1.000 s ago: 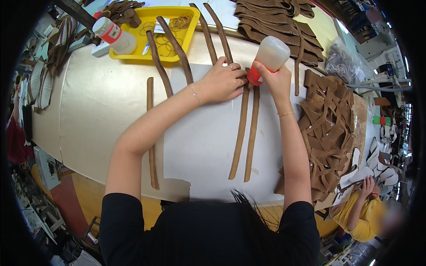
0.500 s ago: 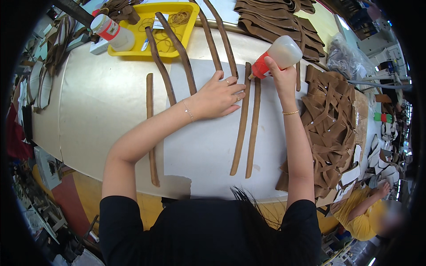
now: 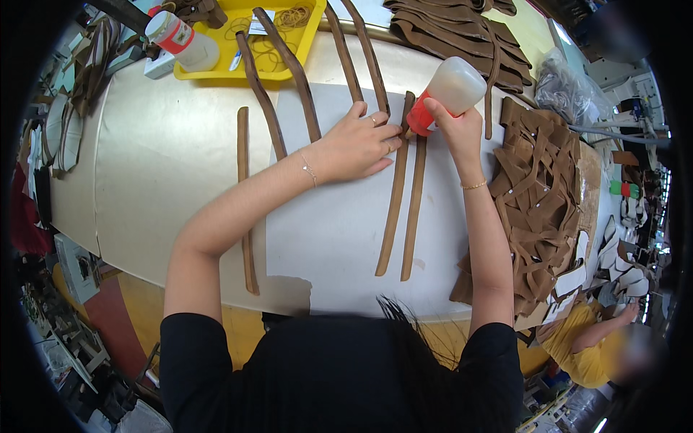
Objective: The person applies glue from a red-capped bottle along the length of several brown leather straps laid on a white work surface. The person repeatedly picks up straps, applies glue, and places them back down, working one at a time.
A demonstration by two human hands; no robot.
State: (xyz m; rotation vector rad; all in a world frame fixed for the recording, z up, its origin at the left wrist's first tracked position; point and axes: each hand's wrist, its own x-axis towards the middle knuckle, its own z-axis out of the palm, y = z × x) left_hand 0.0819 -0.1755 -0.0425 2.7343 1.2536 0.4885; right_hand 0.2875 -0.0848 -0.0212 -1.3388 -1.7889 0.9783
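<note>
My right hand (image 3: 460,133) grips a squeeze bottle (image 3: 455,86) of pale liquid with a red band, tilted nozzle-down. Its tip meets the upper part of a long brown strip (image 3: 393,209), which looks darker towards its far end. My left hand (image 3: 361,144) lies palm-down with fingers stretched out, fingertips at that strip's left edge beside the nozzle. Just to the right, a second brown strip (image 3: 413,216) runs nearly parallel, its far end hidden behind the bottle and my right hand. Darker strips (image 3: 296,68) lie beyond my left hand.
A yellow tray (image 3: 321,36) at the far left holds rubber bands, a pen and another red-banded bottle (image 3: 177,36). A lone strip (image 3: 243,159) lies left of my forearm. Brown pieces are heaped (image 3: 538,195) at right and stacked (image 3: 455,32) at the back. A person in yellow (image 3: 581,346) is at lower right.
The bottle's tip has moved a little nearer to me along the strip, with my right hand. My left hand stays at the strip's edge. The whole view has shifted slightly.
</note>
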